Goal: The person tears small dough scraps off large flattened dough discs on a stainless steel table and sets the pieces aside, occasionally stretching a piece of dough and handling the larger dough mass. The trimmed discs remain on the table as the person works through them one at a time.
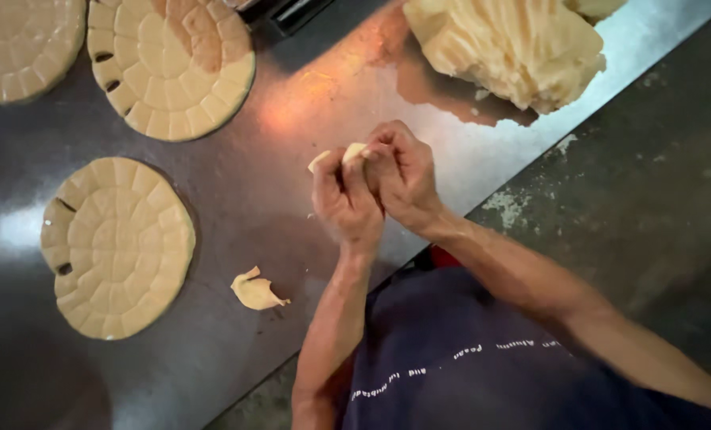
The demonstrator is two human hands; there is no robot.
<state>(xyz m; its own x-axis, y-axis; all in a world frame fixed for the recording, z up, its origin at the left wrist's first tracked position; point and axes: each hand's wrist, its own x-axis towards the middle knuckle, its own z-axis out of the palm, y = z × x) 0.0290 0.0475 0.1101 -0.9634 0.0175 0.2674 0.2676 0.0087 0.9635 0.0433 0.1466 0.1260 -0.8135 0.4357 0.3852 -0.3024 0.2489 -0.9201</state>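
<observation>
Both bare forearms are stretched forward from the torso and brought together at the wrists. The left hand (344, 199) is seen from the back, its fingers curled inward and its thumb raised beside the other hand. The right hand (403, 173) is pressed against it, knuckles bent, fingertips folded toward the left thumb. The right forearm is angled in from the lower right, the left from below.

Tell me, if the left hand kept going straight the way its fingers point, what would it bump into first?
Probably bare table. The left hand, pinching a small dough piece together with the right hand, points toward the far edge, between the scored dough disc and the big dough lump; depth is unclear.
</observation>
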